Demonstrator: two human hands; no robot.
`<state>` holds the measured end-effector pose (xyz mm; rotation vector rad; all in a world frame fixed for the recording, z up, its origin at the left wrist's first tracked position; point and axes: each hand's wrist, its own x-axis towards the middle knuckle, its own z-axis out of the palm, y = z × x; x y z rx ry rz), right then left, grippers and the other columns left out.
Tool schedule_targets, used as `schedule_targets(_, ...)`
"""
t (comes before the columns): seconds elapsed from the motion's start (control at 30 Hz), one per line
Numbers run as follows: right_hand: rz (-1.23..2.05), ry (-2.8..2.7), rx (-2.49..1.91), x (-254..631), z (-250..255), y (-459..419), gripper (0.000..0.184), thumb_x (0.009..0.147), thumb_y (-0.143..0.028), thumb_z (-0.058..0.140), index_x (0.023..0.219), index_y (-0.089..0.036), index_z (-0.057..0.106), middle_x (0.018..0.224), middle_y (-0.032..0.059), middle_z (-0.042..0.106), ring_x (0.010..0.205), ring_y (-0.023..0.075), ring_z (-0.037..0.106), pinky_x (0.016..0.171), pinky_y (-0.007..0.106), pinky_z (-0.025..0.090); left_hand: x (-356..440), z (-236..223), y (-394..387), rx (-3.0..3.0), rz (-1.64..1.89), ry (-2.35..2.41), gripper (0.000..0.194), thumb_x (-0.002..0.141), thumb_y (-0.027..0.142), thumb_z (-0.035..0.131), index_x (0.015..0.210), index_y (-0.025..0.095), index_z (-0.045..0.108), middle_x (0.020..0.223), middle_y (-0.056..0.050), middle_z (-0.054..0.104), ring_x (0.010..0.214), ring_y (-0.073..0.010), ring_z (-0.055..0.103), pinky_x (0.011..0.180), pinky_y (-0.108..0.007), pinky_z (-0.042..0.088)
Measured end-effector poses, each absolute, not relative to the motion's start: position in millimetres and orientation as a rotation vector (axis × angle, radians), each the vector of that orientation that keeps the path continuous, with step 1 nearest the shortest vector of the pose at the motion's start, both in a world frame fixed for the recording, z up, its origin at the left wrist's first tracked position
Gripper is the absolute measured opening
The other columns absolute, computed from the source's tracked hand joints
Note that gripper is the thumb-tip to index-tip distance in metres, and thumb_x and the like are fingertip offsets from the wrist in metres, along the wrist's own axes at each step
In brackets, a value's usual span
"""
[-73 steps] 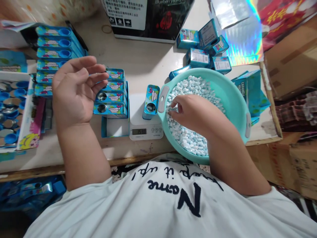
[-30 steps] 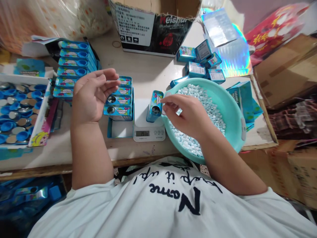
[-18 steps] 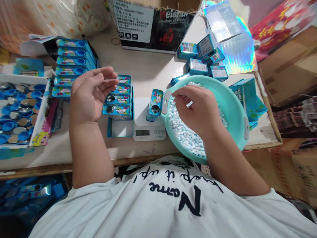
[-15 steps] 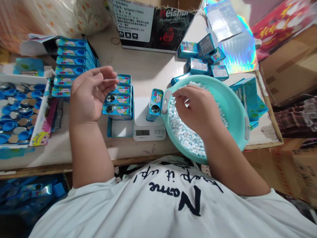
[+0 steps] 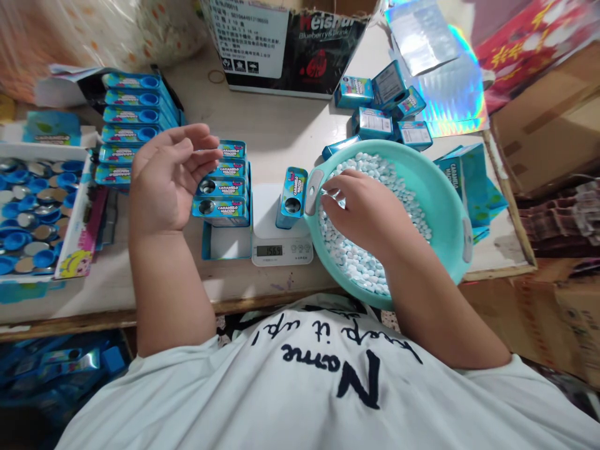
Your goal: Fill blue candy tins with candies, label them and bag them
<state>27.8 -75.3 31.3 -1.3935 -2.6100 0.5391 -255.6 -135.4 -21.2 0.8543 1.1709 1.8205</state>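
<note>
My left hand point(image 5: 166, 178) hovers palm inward beside a row of blue candy tins point(image 5: 224, 187), fingers loosely bent and apart, holding nothing. Several of those tins stand in a shallow blue tray point(image 5: 227, 247). On a white digital scale point(image 5: 281, 253), which reads about 1569, one upright tin point(image 5: 291, 199) shows its round opening on top. Over the left side of a turquoise basin point(image 5: 443, 187) is my right hand point(image 5: 363, 212), its thumb and fingers curled close together; whatever they hold is hidden. Small white and pale-blue candies point(image 5: 349, 253) lie in the basin.
At the left, an open box point(image 5: 75, 244) contains blue caps. Behind it stands a stack of tins point(image 5: 135, 115). A black carton point(image 5: 281, 53) is at the back, with loose tins point(image 5: 372, 125) to its right. Flat blue packaging point(image 5: 469, 181) lies right of the basin.
My right hand has shifted slightly down and left, nearer the basin's left rim. The scale reading has dropped from about 1575 to 1569. My left hand is nearly still.
</note>
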Motion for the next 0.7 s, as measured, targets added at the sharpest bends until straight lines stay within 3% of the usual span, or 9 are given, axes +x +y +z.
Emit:
schedule_targets(0.37, 0.486, -2.774, -1.472, 24.8, 38.7, -77.1, 0.023, 0.098, -0.03, 0.054, 0.091, -0.016, 0.07, 0.097, 0.0123, 0.067, 0.083, 0.0237, 0.061, 0.068, 0.034, 0.041, -254.0, -20.4, -133.6, 0.838, 1.819, 1.174, 0.023, 0.081, 0.021, 0.065, 0.1, 0.013, 0.077, 0.094, -0.007, 0.078, 0.085, -0.0183, 0.075, 0.079, -0.027, 0.061)
schedule_targets(0.53, 0.585, -2.508, -1.391, 24.6, 36.5, -77.6, 0.025, 0.099, -0.027, 0.05, 0.089, -0.018, 0.071, 0.095, 0.0102, 0.068, 0.088, 0.0234, 0.062, 0.076, 0.035, 0.046, -244.6, -15.6, -140.1, 1.071, 1.824, 1.357, 0.021, 0.086, 0.025, 0.067, 0.104, 0.019, 0.076, 0.101, -0.006, 0.076, 0.094, -0.0199, 0.072, 0.087, -0.034, 0.058)
schedule_targets(0.6, 0.765, -2.25, -1.316, 22.7, 34.9, -79.8, 0.024, 0.099, -0.03, 0.05, 0.096, -0.02, 0.072, 0.098, 0.0088, 0.069, 0.092, 0.0227, 0.063, 0.079, 0.036, 0.049, -230.6, -9.1, -145.3, 1.408, 1.632, 1.421, 0.039, 0.084, 0.029, 0.076, 0.122, 0.023, 0.071, 0.122, -0.007, 0.073, 0.115, -0.0245, 0.067, 0.104, -0.04, 0.052)
schedule_targets(0.7, 1.277, -1.787, -1.217, 17.4, 30.9, -86.4, 0.026, 0.097, -0.038, 0.052, 0.11, -0.023, 0.069, 0.106, 0.0065, 0.071, 0.094, 0.0201, 0.066, 0.077, 0.034, 0.055, -203.7, -4.3, -145.9, 1.835, 1.128, 1.408, 0.108, 0.068, 0.04, 0.091, 0.159, 0.032, 0.034, 0.162, -0.01, 0.043, 0.148, -0.034, 0.043, 0.121, -0.05, 0.038)
